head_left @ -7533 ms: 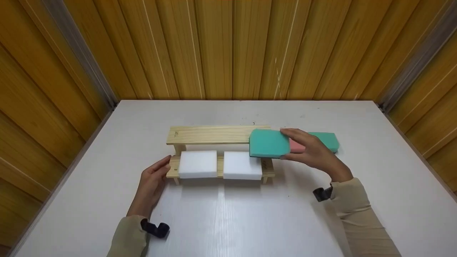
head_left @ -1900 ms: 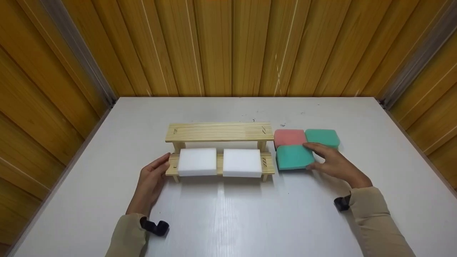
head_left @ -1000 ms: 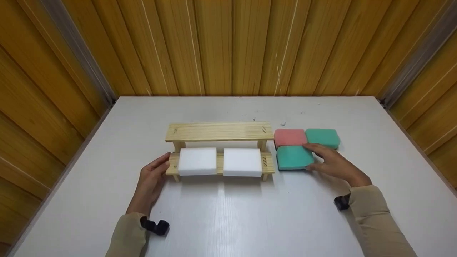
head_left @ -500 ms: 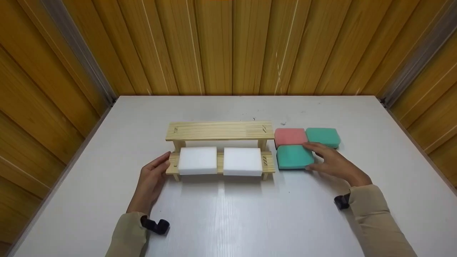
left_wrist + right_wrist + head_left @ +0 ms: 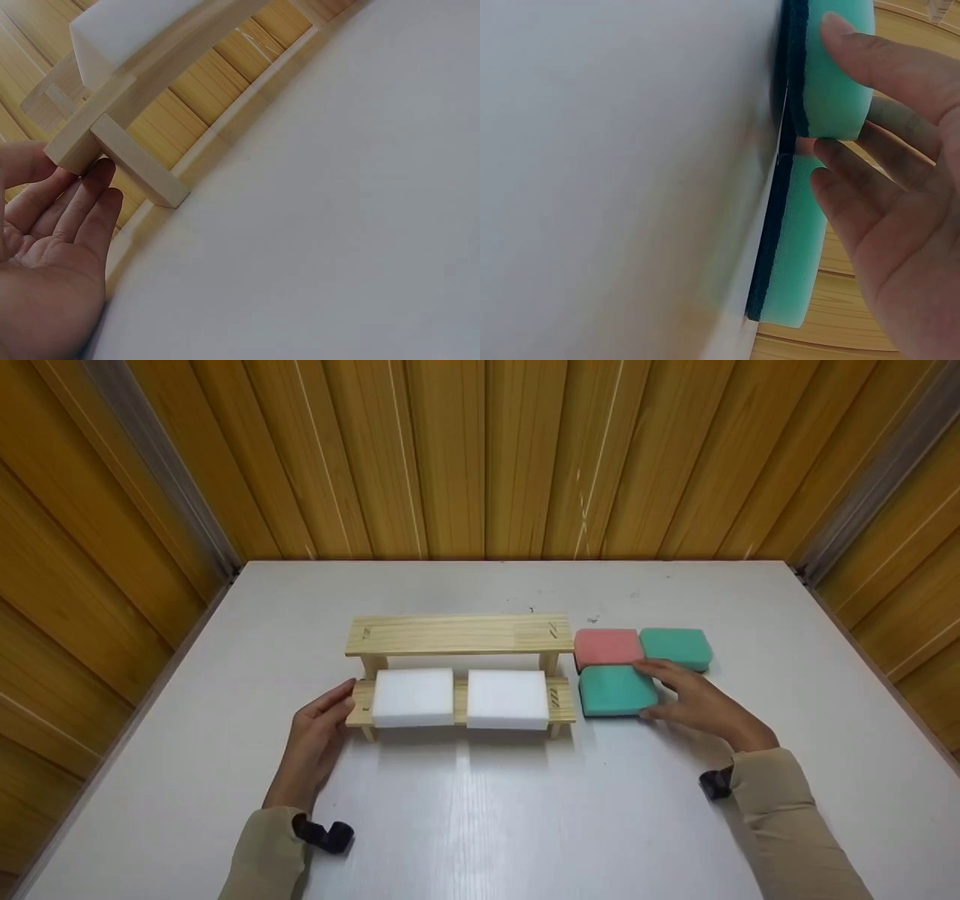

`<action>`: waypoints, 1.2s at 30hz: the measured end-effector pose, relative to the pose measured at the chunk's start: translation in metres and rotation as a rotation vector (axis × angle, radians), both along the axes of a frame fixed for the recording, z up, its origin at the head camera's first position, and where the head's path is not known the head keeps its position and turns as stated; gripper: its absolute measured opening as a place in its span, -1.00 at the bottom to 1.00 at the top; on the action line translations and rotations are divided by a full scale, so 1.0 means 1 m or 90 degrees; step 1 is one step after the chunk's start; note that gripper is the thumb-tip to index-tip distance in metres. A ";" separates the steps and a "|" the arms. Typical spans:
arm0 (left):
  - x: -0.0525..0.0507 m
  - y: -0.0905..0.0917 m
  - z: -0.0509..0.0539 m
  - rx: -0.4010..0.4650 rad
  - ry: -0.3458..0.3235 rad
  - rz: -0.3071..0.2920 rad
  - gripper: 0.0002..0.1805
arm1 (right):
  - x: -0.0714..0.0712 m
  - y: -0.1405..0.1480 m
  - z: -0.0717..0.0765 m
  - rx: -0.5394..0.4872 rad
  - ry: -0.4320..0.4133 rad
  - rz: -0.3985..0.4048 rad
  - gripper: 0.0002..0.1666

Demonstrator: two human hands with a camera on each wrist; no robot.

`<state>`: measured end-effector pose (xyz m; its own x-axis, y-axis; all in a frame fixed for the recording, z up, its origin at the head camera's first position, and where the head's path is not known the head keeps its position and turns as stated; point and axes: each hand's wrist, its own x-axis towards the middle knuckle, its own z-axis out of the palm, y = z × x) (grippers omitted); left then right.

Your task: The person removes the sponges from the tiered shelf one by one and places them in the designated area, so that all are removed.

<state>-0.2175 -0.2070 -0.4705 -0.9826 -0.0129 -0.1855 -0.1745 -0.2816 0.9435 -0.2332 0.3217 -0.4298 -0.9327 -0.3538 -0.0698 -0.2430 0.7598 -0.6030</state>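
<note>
A small two-step wooden rack [image 5: 459,635] stands mid-table, with two white foam blocks [image 5: 412,697] side by side on its lower step. My left hand [image 5: 311,742] holds the left end of that step, and in the left wrist view its fingertips touch the plank end [image 5: 90,131] beside the leg. Right of the rack, my right hand [image 5: 705,709] grips the right side of a green sponge [image 5: 616,690] with a dark scouring layer underneath. Behind that sponge lie a pink sponge [image 5: 607,646] and a second green sponge [image 5: 677,648], close together.
The white table [image 5: 465,817] carries everything, and yellow wood-look panels [image 5: 480,457] rise at its back and sides. A black wrist camera [image 5: 326,836] sits at the left cuff, another black camera [image 5: 716,784] at the right. The rack's upper step bears nothing.
Earlier my right hand held the green sponge over the rack's right end. It has since come down rightward onto the table, before the pink sponge. Over the last two seconds both hands stay still.
</note>
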 end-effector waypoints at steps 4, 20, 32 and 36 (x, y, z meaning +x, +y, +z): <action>0.000 0.000 0.000 0.002 -0.003 0.004 -0.47 | 0.000 0.000 0.000 -0.003 0.002 0.002 -0.08; -0.001 0.001 0.001 -0.021 -0.007 0.011 -0.45 | 0.002 0.000 0.000 0.016 0.040 0.013 -0.13; 0.000 0.001 0.001 -0.012 -0.003 0.006 -0.45 | 0.002 0.001 0.002 0.021 0.011 -0.005 -0.22; 0.000 0.001 0.001 -0.006 0.001 0.003 -0.46 | 0.002 0.001 0.002 0.021 0.017 -0.005 -0.23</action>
<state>-0.2175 -0.2060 -0.4699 -0.9828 -0.0197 -0.1836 -0.1713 -0.2730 0.9466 -0.2314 0.3226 -0.4282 -0.9374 -0.3436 -0.0559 -0.2525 0.7816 -0.5704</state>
